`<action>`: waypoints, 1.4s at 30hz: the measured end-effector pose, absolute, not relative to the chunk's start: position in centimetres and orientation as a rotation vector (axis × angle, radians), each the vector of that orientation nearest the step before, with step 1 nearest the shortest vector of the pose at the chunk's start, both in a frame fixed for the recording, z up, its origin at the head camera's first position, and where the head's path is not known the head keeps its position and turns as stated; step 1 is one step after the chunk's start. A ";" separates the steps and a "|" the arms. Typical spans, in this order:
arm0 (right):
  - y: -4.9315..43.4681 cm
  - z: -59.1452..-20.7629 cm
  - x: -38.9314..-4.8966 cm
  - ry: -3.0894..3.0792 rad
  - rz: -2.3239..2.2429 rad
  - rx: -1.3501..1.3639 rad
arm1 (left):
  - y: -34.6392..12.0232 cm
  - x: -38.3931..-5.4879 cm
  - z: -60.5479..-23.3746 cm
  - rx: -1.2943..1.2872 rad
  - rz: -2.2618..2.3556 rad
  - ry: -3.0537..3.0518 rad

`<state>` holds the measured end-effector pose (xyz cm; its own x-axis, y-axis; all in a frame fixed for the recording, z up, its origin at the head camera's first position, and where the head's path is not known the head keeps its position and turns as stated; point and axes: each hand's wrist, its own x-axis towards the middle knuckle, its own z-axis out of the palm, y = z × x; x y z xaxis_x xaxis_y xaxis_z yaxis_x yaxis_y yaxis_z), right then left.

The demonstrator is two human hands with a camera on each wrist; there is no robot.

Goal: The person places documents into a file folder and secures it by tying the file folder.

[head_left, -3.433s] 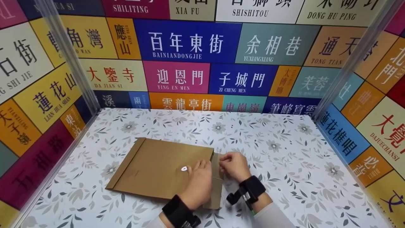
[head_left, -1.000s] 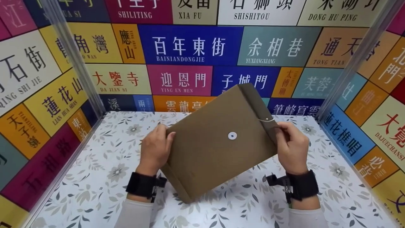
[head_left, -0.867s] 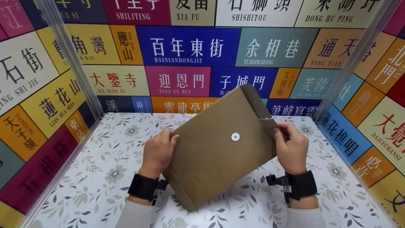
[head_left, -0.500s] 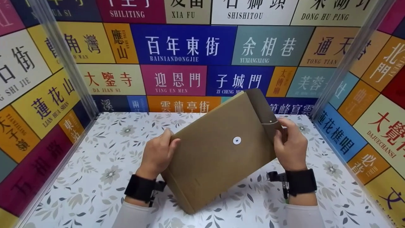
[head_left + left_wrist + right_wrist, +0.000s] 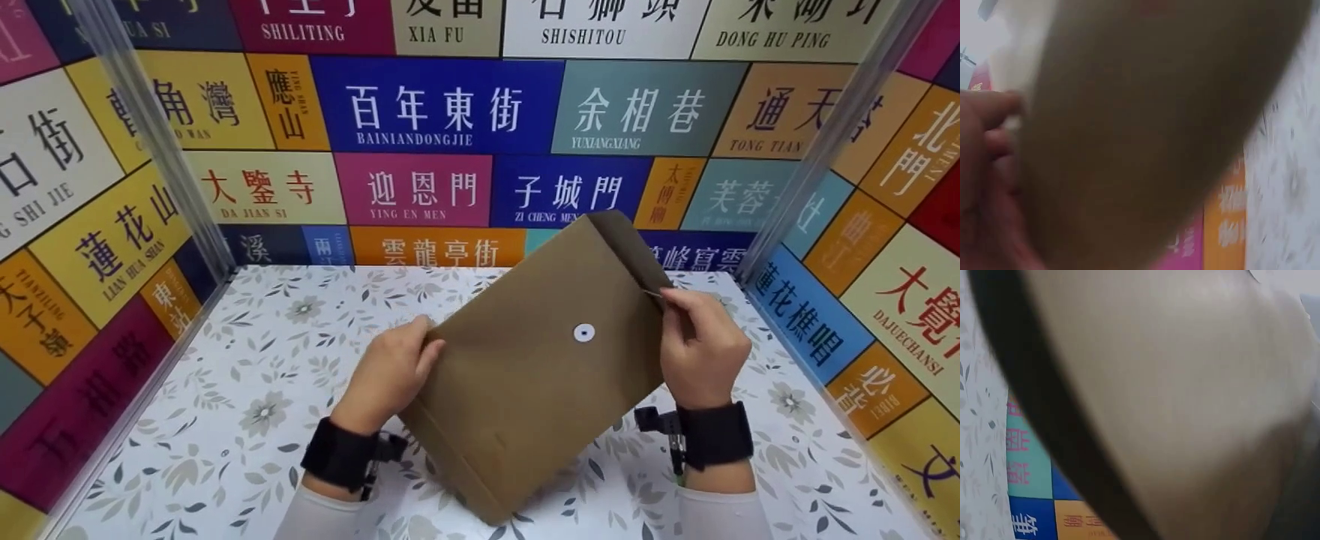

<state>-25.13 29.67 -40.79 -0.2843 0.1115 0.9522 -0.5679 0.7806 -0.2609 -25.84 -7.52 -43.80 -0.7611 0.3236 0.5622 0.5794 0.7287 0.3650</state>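
Observation:
A brown paper string-tie envelope (image 5: pixel 510 390) is held tilted over the table, its upper right end raised. On its face is a round white button (image 5: pixel 583 333). My left hand (image 5: pixel 394 371) grips the left edge, thumb on the near face; in the left wrist view its fingers (image 5: pixel 999 140) lie beside the blurred envelope (image 5: pixel 1129 135). At the right end, my right hand (image 5: pixel 703 341) pinches near the darker flap (image 5: pixel 630 244), where a short piece of pale string (image 5: pixel 651 293) shows by the fingertips. Blurred brown paper (image 5: pixel 1185 371) fills most of the right wrist view.
The table (image 5: pixel 187 420) has a white covering printed with grey leaves and flowers. Walls of coloured sign panels (image 5: pixel 439 105) stand at the back and both sides. Clear strips (image 5: pixel 176 150) run up the corners.
Earlier the envelope lay on the table; now both hands hold it up. Over the last half second it shifts slightly right, and the right fingers move onto the string at the flap.

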 end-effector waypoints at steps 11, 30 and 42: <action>26.7 -41.9 -25.6 -1.833 0.629 0.664 | -5.3 -26.0 -45.4 -0.846 -1.366 -2.730; 27.3 -47.6 -29.3 -2.002 0.589 0.465 | -2.0 -26.7 -49.5 -0.535 -1.343 -2.493; 26.7 -47.6 -29.4 -2.000 0.777 0.449 | -2.2 -26.9 -49.8 -0.513 -1.320 -2.542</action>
